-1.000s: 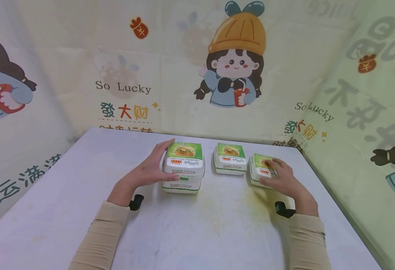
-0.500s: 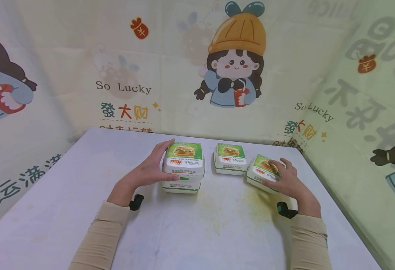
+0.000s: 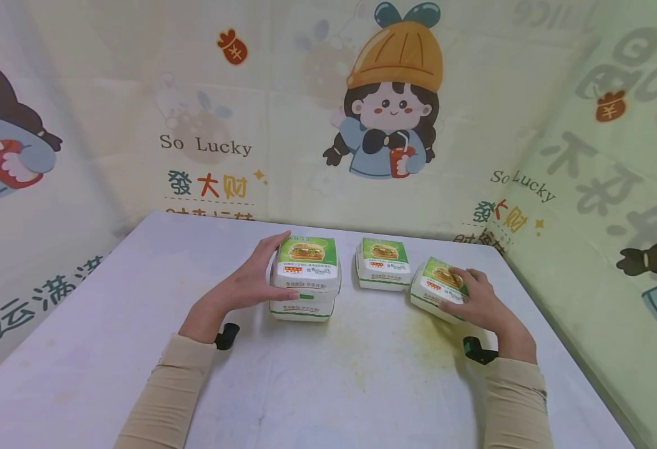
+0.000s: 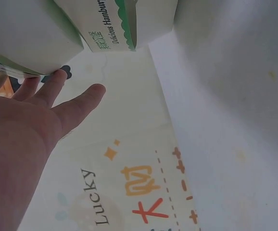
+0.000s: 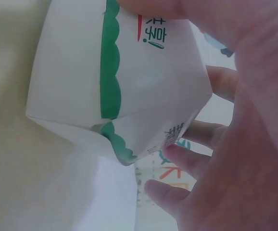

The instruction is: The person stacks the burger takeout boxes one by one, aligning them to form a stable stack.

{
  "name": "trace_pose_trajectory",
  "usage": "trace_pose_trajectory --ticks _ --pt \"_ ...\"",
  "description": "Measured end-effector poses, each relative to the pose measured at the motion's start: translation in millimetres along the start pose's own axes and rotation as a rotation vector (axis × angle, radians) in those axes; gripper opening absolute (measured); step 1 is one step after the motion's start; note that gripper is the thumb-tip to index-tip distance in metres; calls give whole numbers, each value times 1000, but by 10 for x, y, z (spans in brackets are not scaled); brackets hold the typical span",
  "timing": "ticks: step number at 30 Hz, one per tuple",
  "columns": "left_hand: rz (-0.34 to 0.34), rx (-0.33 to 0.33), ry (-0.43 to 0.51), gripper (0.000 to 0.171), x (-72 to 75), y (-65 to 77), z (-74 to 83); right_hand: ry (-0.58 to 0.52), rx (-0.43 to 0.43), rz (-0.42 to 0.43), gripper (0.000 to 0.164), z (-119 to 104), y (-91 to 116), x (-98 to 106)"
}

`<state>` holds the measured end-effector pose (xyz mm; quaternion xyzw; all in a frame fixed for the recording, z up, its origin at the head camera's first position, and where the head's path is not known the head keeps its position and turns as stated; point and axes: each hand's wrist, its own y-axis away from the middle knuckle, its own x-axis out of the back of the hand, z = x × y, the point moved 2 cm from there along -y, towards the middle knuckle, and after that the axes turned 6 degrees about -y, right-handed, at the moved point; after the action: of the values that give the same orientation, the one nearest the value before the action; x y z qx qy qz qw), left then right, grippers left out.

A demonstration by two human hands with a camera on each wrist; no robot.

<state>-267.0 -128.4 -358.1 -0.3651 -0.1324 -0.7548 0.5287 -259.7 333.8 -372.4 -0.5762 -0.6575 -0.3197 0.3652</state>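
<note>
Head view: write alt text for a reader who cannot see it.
A left hand holds a stack of two burger boxes while the right hand grips an angled box at a white table. A fourth box stands between these, with a cartoon-printed backdrop behind.

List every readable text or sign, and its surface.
"So Lucky": backdrop.
"發大财": backdrop.
"¥": backdrop's red pouches.
"运满满": backdrop's left, start cut.
"Juice": backdrop's top right, mirrored.
"Delicious Hambur": lower stacked box, cut off.
"享!": rightmost box.
Rest: too small or faint.
</note>
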Motion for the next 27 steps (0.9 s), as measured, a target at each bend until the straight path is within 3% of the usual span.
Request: trace_pose_trajectory --ticks 27 --pt "0 -1 -3 116 22 16 32 -58 55 46 84 -87 85 146"
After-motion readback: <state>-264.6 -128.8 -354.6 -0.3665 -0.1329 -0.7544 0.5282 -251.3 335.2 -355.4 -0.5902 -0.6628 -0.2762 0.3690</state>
